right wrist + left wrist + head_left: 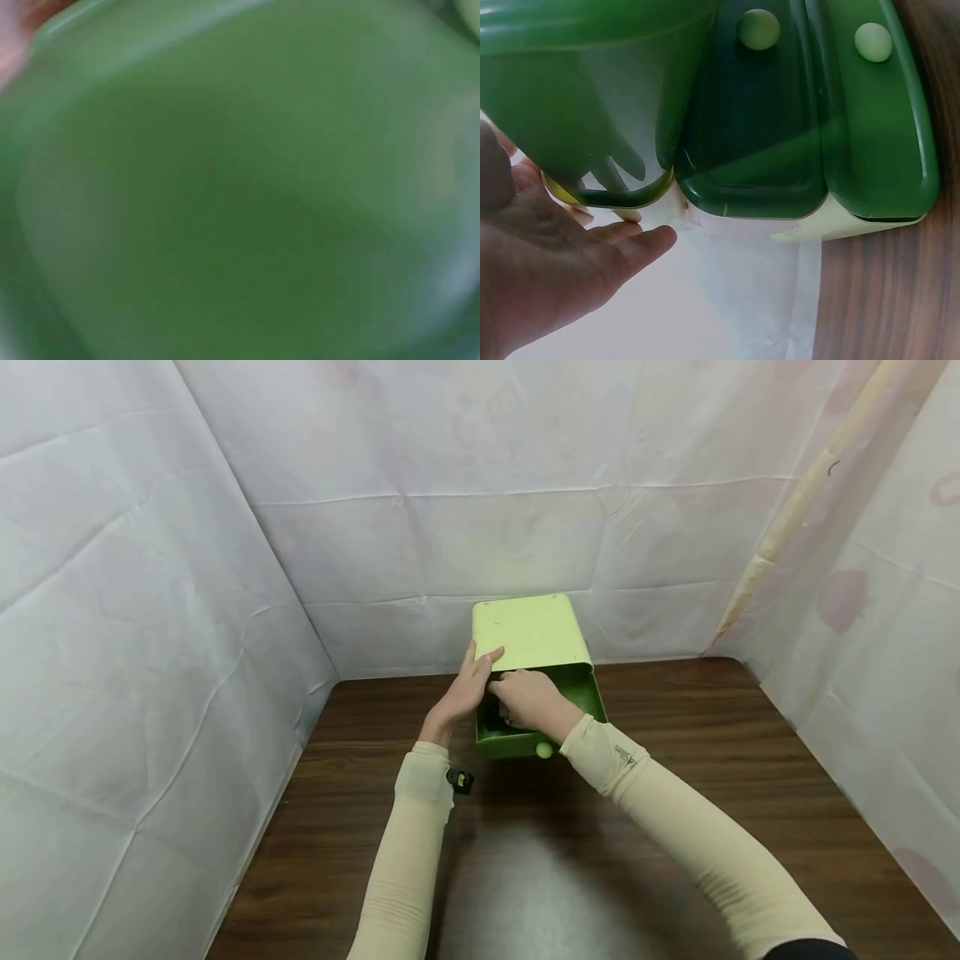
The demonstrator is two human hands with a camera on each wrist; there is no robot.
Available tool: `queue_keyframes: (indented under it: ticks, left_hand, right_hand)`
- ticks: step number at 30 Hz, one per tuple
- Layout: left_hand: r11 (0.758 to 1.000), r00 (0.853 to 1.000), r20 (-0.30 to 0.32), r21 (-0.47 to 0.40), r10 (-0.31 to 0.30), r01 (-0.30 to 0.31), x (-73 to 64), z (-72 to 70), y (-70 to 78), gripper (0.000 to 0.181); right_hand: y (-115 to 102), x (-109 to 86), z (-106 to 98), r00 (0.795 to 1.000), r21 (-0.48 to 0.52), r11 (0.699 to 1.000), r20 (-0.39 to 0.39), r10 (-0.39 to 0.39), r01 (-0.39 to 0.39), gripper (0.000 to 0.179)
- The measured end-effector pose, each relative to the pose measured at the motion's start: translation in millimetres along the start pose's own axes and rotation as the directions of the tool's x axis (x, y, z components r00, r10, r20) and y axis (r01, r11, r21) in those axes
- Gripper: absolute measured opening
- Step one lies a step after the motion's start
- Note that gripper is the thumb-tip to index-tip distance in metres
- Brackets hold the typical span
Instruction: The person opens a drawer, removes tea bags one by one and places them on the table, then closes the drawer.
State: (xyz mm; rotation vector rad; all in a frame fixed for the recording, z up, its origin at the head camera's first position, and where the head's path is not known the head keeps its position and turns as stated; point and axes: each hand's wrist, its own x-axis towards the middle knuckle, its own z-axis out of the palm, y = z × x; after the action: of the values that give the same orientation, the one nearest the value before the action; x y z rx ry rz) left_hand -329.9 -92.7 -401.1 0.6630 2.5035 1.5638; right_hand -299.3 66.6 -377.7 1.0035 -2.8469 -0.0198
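Observation:
A small drawer cabinet point(528, 628) with a pale yellow-green top stands at the back of the table. Its top drawer point(585, 693), dark green with a pale round knob point(544, 750), is pulled out toward me. My left hand point(463, 689) rests against the cabinet's left side near the front top corner, fingers extended. Reaching down into the left part of the drawer is my right hand point(531, 700), its fingers bent. A small greyish thing point(506, 715) shows under that hand; I cannot tell whether it is gripped. Blurred green drawer wall point(240, 187) fills the right wrist view.
Two lower drawers, a middle one point(754, 127) and a bottom one point(881, 127), are closed in the left wrist view. The dark wood table point(337, 860) is bounded by white cloth walls point(450, 460). A small black device point(461, 781) sits at the left wrist.

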Motion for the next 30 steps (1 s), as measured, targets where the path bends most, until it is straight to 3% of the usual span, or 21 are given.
queue_keyframes:
  ticks: [6, 10, 14, 18, 22, 23, 28, 30]
  left_hand:
    - [1.000, 1.000, 0.005, -0.003, 0.004, -0.004, -4.3, -3.4, 0.1, 0.053]
    - [1.000, 1.000, -0.004, -0.004, -0.002, 0.002, -8.3, -5.7, 1.4, 0.051]
    - [1.000, 1.000, -0.011, 0.003, 0.012, -0.012, -10.1, -5.8, 3.1, 0.050]
    - [1.000, 1.000, -0.007, 0.011, 0.016, -0.016, -14.9, -8.2, 2.7, 0.050]
    - [1.000, 1.000, 0.007, 0.011, 0.012, -0.012, -23.0, -15.4, 8.0, 0.050]
    - [1.000, 1.000, 0.014, 0.016, 0.010, -0.010, -26.7, -18.0, 13.4, 0.050]
    - [1.000, 1.000, 0.007, 0.030, -0.002, 0.002, -34.5, -25.2, 11.8, 0.048]
    - [0.999, 1.000, -0.003, 0.035, 0.005, -0.005, -32.2, -24.7, 0.1, 0.049]
  right_hand:
    - [-9.1, -16.4, -30.3, 0.992, -0.012, 0.998, 0.109, 0.063, -0.062, 0.031]
    - [-8.8, -33.0, -59.0, 0.968, 0.096, 0.988, 0.230, 0.099, -0.124, 0.038]
    - [2.1, -57.3, -92.1, 0.952, 0.197, 0.961, 0.272, 0.139, -0.196, 0.041]
    - [17.4, -81.5, -117.1, 0.961, 0.227, 0.948, 0.211, 0.177, -0.224, 0.028]
    - [30.6, -100.3, -127.7, 0.966, 0.181, 0.951, 0.107, 0.233, -0.250, 0.024]
    - [33.9, -103.6, -127.3, 0.965, 0.173, 0.950, 0.092, 0.247, -0.260, 0.027]
    - [54.3, -113.2, -107.5, 0.956, 0.146, 0.945, 0.037, 0.292, -0.294, 0.038]
    - [65.3, -114.5, -93.8, 0.954, 0.146, 0.943, 0.042, 0.298, -0.300, 0.040]
